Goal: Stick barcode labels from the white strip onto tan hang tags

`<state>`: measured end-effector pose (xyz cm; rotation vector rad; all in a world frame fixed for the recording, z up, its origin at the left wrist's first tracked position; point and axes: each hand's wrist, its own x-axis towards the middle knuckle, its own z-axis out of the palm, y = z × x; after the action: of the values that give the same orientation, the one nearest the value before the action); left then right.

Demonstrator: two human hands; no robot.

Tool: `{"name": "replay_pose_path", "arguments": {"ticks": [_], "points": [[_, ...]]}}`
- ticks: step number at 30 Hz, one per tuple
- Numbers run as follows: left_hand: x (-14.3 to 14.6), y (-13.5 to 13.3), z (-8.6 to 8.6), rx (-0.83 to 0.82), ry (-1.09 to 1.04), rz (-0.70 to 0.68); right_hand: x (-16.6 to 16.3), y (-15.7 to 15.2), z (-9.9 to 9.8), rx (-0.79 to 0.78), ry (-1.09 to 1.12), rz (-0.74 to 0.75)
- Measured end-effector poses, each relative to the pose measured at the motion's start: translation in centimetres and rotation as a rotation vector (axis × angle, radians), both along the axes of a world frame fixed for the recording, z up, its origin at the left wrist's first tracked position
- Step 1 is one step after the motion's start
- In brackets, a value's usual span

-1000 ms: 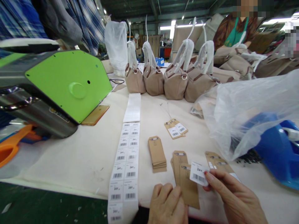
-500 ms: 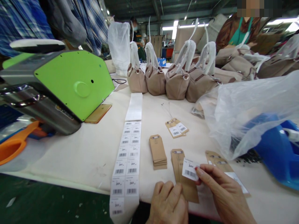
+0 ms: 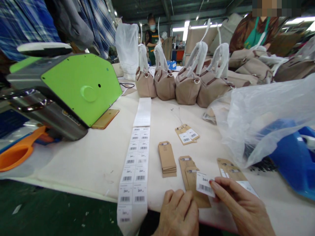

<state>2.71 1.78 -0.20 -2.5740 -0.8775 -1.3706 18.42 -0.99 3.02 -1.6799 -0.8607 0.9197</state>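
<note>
My right hand pinches a white price sticker printed with a barcode between thumb and finger. The sticker hangs over the small tag of a brown kraft tag set lying at the table's near edge. Curled beside that set's left side is my left hand; its fingertips are hidden, and what they hold, if anything, does not show. A strip of barcode stickers lies left of it and hangs over the edge. Behind the hands sits a neat stack of brown tags.
Stickered tags with a string lie farther back; other tags lie right. Taupe handbags line the back. A green-sided machine, steel flask, phone and orange-handled scissors stand left. Plastic covers a blue container.
My right hand has shifted slightly right and down with the sticker, showing more of the small tag under it. My left hand stays nearly in place; the view has moved a little.
</note>
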Motion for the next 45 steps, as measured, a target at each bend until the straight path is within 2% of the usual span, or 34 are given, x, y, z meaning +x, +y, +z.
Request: {"name": "replay_pose_path", "arguments": {"ticks": [5,11,17,21,35,45], "points": [[-0.2,-0.1,-0.2,-0.008,-0.017,-0.005,-0.2,-1.1,0.4,-0.099,-0.028,0.068],[-0.3,0.0,-0.5,-0.006,-0.042,-0.021,-0.7,-0.5,0.6,-0.173,-0.154,0.161],[-0.2,0.2,-0.5,0.004,-0.058,-0.018,-0.7,0.0,1.1,-0.245,-0.034,0.131],[-0.2,0.4,-0.4,0.005,-0.056,-0.032,-0.9,0.2,1.4,-0.259,0.013,0.094],[0.0,0.4,-0.5,0.051,-0.104,-0.002,-0.8,0.6,0.9,-0.256,-0.041,0.145],[0.1,0.4,-0.9,0.054,-0.109,0.004,-1.0,0.6,1.1,-0.267,0.011,0.133]]}}
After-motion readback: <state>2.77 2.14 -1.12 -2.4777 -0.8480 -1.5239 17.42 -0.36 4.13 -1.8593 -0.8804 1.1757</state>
